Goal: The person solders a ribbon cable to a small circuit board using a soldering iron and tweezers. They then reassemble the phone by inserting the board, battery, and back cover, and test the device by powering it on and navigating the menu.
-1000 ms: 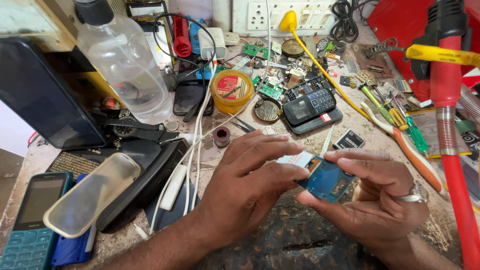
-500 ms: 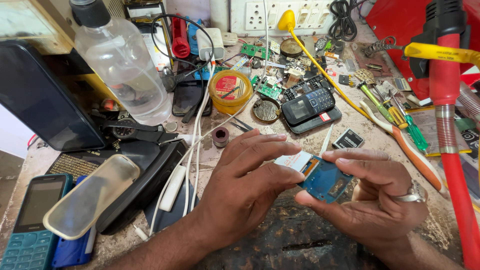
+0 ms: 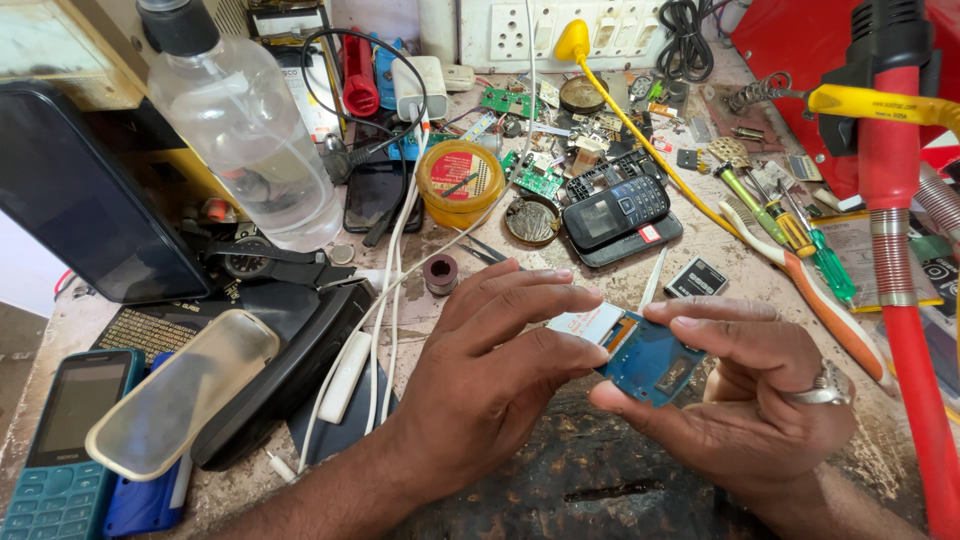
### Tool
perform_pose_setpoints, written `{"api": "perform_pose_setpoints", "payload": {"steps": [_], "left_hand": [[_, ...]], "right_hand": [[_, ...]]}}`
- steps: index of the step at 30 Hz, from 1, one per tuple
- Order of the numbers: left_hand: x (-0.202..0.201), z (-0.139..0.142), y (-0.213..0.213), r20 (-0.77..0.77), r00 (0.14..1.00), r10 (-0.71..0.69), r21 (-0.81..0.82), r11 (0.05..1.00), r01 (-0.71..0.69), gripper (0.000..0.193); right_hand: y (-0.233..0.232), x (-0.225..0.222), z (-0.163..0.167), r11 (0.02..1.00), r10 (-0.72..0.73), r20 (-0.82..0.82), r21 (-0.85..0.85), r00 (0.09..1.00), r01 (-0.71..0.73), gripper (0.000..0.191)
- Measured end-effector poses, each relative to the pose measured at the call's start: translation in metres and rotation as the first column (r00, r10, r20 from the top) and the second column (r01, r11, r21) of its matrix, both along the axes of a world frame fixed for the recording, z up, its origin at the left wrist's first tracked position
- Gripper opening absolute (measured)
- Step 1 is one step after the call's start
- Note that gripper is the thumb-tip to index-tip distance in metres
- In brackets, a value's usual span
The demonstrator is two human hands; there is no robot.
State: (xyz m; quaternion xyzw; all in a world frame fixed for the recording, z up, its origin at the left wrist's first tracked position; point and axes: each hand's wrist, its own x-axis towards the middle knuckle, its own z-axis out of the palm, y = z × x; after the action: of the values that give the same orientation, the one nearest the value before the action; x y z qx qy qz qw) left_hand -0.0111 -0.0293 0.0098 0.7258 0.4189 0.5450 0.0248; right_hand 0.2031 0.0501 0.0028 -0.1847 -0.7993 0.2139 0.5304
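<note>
You work over a cluttered, stained repair bench (image 3: pixel 560 480); a wall socket strip (image 3: pixel 520 30) runs along its far edge. Beyond the grip lie a clear plastic bottle (image 3: pixel 245 130), a black keypad phone (image 3: pixel 615 210) and a yellow round tin (image 3: pixel 460 180). Your left hand (image 3: pixel 490 370) and right hand (image 3: pixel 750 400) pinch the blue circuit board (image 3: pixel 650 360) between fingertips, just above the bench. Its long axis runs left to right, tilted down to the right; its white screen part (image 3: pixel 585 323) points toward your left hand.
</note>
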Motion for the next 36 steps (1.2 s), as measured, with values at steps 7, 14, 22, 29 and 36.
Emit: {"api": "perform_pose_setpoints", "payload": {"steps": [7,14,22,29,36], "left_hand": [[-0.001,0.001,-0.001,0.001,1.0,-0.007,-0.007,1.0,0.007,0.024],[-0.001,0.0,-0.001,-0.002,1.0,-0.002,-0.003,1.0,0.002,0.024],[0.0,0.003,0.0,-0.012,1.0,0.02,-0.003,1.0,-0.02,0.026],[-0.01,0.001,0.011,0.304,0.949,-0.08,-0.317,0.931,0.18,0.063],[-0.017,0.0,0.013,0.427,0.902,-0.069,-0.319,0.921,0.222,0.057]], "right_hand": [[0.0,-0.002,0.001,1.0,0.011,-0.016,-0.006,1.0,-0.011,0.064],[0.001,-0.001,0.001,1.0,0.013,-0.01,-0.007,1.0,-0.013,0.065],[0.006,0.002,0.001,0.993,0.109,-0.029,-0.047,0.994,-0.11,0.064],[0.033,0.015,0.017,0.772,0.354,-0.242,-0.47,0.903,-0.428,0.051],[0.041,0.007,0.018,0.685,0.357,-0.229,-0.595,0.906,-0.42,0.053]]}}
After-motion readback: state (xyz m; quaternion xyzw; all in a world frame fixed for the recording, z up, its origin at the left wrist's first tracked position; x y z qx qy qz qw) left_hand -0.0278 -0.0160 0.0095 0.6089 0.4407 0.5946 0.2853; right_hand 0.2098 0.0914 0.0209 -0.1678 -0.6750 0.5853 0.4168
